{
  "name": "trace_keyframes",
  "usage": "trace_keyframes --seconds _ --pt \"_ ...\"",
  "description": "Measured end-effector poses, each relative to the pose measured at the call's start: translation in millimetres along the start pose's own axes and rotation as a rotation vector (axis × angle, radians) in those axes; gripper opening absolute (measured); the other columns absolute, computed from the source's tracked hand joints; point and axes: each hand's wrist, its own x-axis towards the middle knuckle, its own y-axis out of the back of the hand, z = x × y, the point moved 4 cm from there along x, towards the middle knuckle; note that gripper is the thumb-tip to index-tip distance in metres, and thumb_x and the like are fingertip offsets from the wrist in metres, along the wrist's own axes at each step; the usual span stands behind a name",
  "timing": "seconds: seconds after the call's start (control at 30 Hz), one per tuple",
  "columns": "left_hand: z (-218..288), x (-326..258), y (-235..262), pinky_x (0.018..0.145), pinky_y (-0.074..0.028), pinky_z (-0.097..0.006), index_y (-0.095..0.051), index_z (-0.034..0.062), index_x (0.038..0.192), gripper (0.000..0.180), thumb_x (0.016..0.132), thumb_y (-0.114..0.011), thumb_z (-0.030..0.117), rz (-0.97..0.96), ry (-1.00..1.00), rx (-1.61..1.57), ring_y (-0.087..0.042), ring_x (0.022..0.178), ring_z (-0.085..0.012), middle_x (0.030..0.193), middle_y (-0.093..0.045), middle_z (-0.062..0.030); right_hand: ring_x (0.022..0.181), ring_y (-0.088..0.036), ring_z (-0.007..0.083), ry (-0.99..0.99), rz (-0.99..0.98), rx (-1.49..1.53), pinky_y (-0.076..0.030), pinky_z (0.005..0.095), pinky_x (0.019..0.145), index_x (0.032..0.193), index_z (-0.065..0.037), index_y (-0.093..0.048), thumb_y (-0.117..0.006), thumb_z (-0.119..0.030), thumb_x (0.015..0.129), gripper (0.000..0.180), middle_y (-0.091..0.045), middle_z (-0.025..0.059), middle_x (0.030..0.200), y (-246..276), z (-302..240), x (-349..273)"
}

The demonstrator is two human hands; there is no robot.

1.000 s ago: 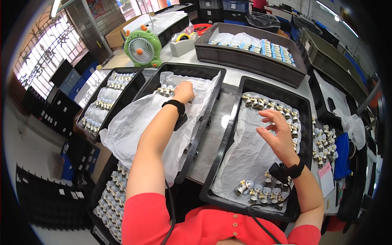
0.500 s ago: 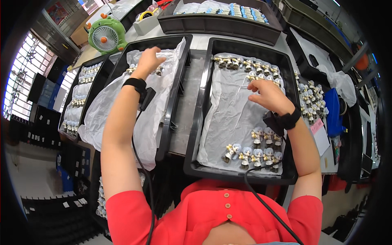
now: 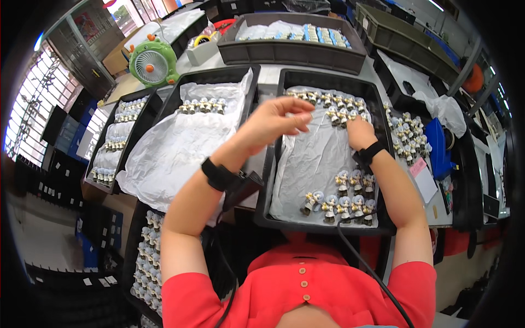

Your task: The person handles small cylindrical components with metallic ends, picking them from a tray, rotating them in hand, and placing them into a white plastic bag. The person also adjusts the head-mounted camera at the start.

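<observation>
My left hand hovers over the inner edge of the right black tray, fingers curved and apart, with nothing in it. Inside that tray, my right hand is at the end of the back rows of small figurines, its fingertips closed around one there and partly hiding it. These figurines have pale hair and white-and-gold clothes. More figurines lie in short rows at the tray's near end. White paper lines the tray. In the left black tray, one row of figurines lies on crumpled paper.
A pile of figurines lies right of the trays, beside a blue bin. Behind stand a large grey crate and a green fan. Another filled tray is at far left. Cables hang from both wrists.
My left hand has moved right and nearer, from the left tray's row to the right tray's edge. My right hand has reached down onto the back figurines. The view has shifted slightly.
</observation>
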Motion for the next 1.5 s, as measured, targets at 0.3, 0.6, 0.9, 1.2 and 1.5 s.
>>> trace_keyframes --seconds 0.3,0.6,0.9,1.2,1.5 --pt "-51 7 6 0.076 -0.046 -0.023 -0.056 0.0075 0.111 0.029 0.086 -0.061 0.021 0.083 0.158 -0.175 -0.059 0.087 -0.0103 0.100 -0.060 -0.0022 0.088 -0.060 0.0388 -0.067 0.036 0.123 -0.050 0.0421 0.076 0.095 0.001 -0.059 -0.055 -0.006 0.073 0.024 -0.052 0.0239 0.103 -1 13 4" --pt "-55 2 -5 0.084 -0.044 -0.027 -0.037 0.0061 0.131 0.053 0.087 -0.060 0.024 0.065 0.201 -0.253 -0.055 0.099 -0.0148 0.113 -0.053 -0.0051 0.065 -0.054 0.0170 0.318 0.226 0.962 -0.045 0.0274 0.058 0.099 -0.003 -0.057 -0.065 -0.011 0.071 0.030 -0.054 0.0092 0.089 79 -53 -24" --pt "-56 2 -7 0.083 -0.045 -0.025 -0.041 0.0071 0.127 0.045 0.088 -0.058 0.021 0.053 0.146 -0.395 -0.054 0.096 -0.0094 0.105 -0.055 -0.0044 0.074 -0.054 0.0126 0.575 0.289 1.129 -0.045 0.0249 0.062 0.110 -0.004 -0.053 -0.072 -0.005 0.068 0.046 -0.050 0.0077 0.109 98 -91 -45" --pt "-42 3 -4 0.079 -0.043 -0.025 -0.036 0.0072 0.133 0.052 0.087 -0.058 0.015 0.091 -0.015 -0.357 -0.052 0.096 -0.0080 0.112 -0.054 -0.0030 0.088 -0.054 0.0171 0.644 0.326 1.162 -0.046 0.0274 0.069 0.131 -0.010 -0.038 -0.078 -0.006 0.060 0.082 -0.048 0.0074 0.118 109 -83 -45" --pt "-34 4 -8 0.089 -0.042 -0.030 -0.034 0.0054 0.135 0.056 0.085 -0.059 0.010 0.041 -0.124 -0.353 -0.051 0.106 -0.0133 0.121 -0.050 -0.0050 0.101 -0.050 0.0249 0.613 0.451 1.020 -0.042 0.0343 0.086 0.132 -0.011 -0.037 -0.078 -0.009 0.059 0.083 -0.048 0.0074 0.126 114 -81 -51"
